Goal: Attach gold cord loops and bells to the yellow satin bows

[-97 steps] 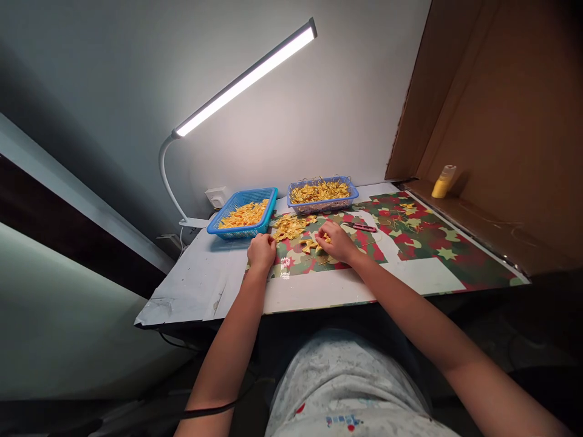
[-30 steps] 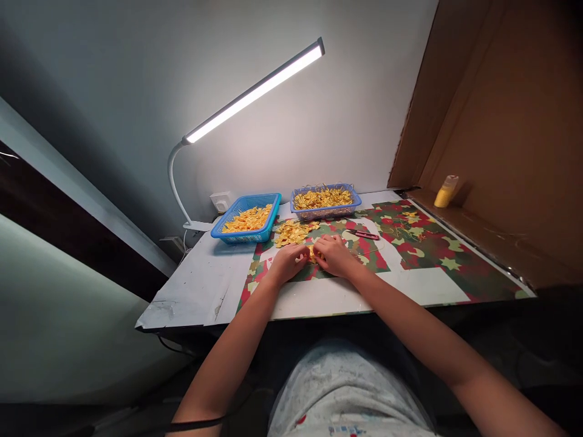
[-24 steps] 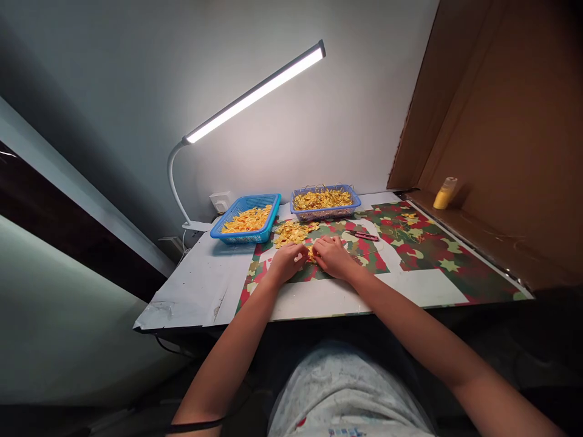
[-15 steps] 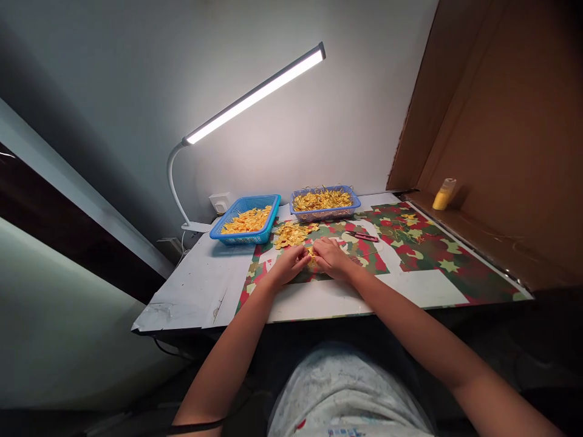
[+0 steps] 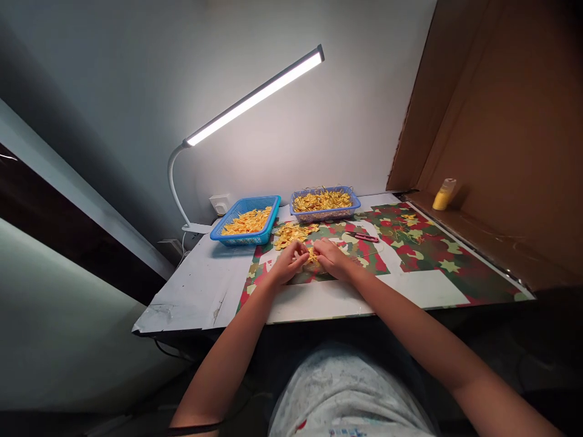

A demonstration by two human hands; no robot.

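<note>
My left hand (image 5: 289,264) and my right hand (image 5: 331,257) meet over the camouflage-patterned sheet (image 5: 410,243) on the table. Between their pinched fingertips sits a small yellow piece (image 5: 311,255), held from both sides. Just behind the hands lies a loose heap of similar yellow pieces (image 5: 291,233). Behind that stand two blue baskets: the left basket (image 5: 246,220) holds flat yellow pieces, the right basket (image 5: 324,203) holds yellow pieces with thin loops.
Small red snips (image 5: 363,237) lie right of the hands. A white desk lamp (image 5: 252,97) arches over the table from the back left. A yellow bottle (image 5: 443,193) stands on a ledge by the brown cardboard wall (image 5: 501,121). The table's front edge (image 5: 204,321) is near my lap.
My left hand came in from beside the left basket to meet my right hand. Both hands now pinch the yellow piece, with small finger movements over the last second.
</note>
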